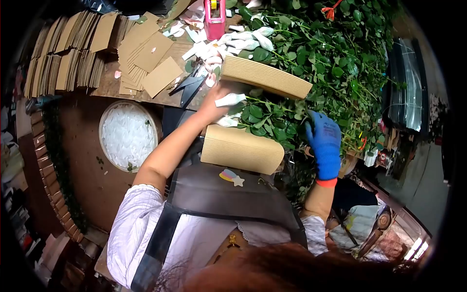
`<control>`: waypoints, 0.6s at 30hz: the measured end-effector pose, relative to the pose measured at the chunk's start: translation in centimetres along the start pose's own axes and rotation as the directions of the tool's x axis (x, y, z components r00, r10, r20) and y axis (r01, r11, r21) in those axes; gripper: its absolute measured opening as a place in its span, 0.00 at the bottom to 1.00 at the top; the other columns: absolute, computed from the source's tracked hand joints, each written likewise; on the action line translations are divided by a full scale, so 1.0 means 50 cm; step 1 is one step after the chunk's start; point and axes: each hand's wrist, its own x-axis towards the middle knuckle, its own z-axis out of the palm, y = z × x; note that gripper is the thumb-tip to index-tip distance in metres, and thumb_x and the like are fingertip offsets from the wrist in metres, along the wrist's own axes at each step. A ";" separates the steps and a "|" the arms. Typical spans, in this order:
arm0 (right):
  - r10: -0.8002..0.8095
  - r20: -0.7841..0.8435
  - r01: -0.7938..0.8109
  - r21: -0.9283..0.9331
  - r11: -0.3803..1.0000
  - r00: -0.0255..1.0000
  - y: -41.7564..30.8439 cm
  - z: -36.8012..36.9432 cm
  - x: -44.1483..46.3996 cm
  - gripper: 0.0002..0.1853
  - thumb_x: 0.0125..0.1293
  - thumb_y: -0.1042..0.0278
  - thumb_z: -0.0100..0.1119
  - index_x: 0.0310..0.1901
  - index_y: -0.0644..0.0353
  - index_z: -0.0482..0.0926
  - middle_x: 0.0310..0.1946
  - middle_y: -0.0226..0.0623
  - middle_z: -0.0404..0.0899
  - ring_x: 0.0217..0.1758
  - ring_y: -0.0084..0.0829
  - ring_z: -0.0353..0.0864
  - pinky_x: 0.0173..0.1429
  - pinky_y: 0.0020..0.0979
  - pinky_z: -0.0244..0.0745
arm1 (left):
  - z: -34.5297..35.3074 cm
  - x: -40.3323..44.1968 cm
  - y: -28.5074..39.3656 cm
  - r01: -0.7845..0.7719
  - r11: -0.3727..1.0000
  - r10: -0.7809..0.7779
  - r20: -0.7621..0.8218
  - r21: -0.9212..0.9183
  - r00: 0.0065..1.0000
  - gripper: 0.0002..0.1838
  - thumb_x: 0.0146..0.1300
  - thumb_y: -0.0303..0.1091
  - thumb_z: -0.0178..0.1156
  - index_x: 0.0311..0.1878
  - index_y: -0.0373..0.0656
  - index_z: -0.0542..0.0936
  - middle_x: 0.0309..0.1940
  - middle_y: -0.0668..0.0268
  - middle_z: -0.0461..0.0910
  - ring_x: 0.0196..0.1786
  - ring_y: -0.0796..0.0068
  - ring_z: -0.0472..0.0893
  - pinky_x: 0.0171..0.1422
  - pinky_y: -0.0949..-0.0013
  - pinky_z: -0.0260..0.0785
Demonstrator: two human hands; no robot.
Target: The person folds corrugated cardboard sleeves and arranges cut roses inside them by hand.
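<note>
A corrugated cardboard wrap lies before me, its near flap [243, 148] curved against my apron and its far flap [265, 77] raised. Between the flaps are leafy rose stems [260, 114] and buds in white mesh sleeves [230, 100]. My bare left hand [215, 103] is at the wrap's left end, beside the sleeved buds; its fingers are blurred and partly hidden. At the right end, my right hand [324, 132] wears a blue knitted glove and rests over the stems, thumb apart from the fingers. Nothing shows clearly in its grasp.
Black-handled scissors [188, 88] and loose cardboard sheets [146, 58] lie left of the flowers, near stacked cardboard [73, 39]. A pink tape dispenser [214, 22] stands at the back. Lower left is a round tub [129, 136] of white sleeves. Piled leafy stems [335, 58] cover the right.
</note>
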 end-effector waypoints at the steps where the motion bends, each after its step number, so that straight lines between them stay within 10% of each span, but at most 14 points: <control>1: -0.019 0.045 0.013 0.124 0.992 0.999 -0.036 -0.036 0.006 0.20 0.68 0.59 0.63 0.60 0.47 0.78 0.44 0.42 0.86 0.46 0.45 0.85 0.53 0.43 0.80 | 0.001 0.002 0.008 0.018 1.000 -0.018 0.005 -0.025 1.000 0.20 0.54 0.31 0.67 0.52 0.45 0.84 0.53 0.49 0.78 0.60 0.45 0.76 0.65 0.52 0.70; 3: -0.179 -0.136 0.219 0.406 0.887 0.974 -0.117 -0.051 0.033 0.21 0.68 0.58 0.64 0.62 0.46 0.77 0.37 0.39 0.87 0.39 0.46 0.86 0.47 0.45 0.80 | 0.017 -0.001 -0.009 0.012 0.996 -0.013 0.011 0.083 1.000 0.23 0.50 0.25 0.64 0.54 0.44 0.83 0.54 0.53 0.79 0.61 0.46 0.76 0.67 0.54 0.69; 8: -0.213 0.015 0.210 0.106 0.972 0.977 -0.206 0.140 0.154 0.20 0.72 0.42 0.55 0.52 0.46 0.83 0.35 0.41 0.86 0.34 0.47 0.85 0.39 0.50 0.78 | -0.005 0.010 0.030 -0.092 0.988 0.095 -0.022 0.124 0.995 0.19 0.54 0.32 0.70 0.51 0.43 0.83 0.52 0.50 0.80 0.61 0.45 0.76 0.65 0.53 0.70; 11: 0.021 0.268 -0.037 0.056 0.998 0.963 -0.183 0.142 0.182 0.21 0.73 0.40 0.50 0.45 0.47 0.84 0.34 0.39 0.88 0.37 0.45 0.87 0.41 0.48 0.78 | 0.021 -0.003 -0.020 -0.018 0.984 0.033 -0.083 0.180 0.996 0.19 0.55 0.35 0.73 0.47 0.37 0.83 0.48 0.49 0.79 0.52 0.46 0.80 0.56 0.53 0.75; 18: 0.113 0.224 -0.148 0.144 0.978 0.968 -0.189 0.222 0.192 0.23 0.69 0.37 0.54 0.48 0.47 0.86 0.43 0.45 0.87 0.46 0.47 0.87 0.52 0.50 0.80 | 0.006 0.007 -0.005 0.011 0.978 0.000 -0.051 0.208 0.999 0.26 0.59 0.45 0.72 0.53 0.36 0.77 0.45 0.49 0.81 0.47 0.44 0.81 0.51 0.52 0.74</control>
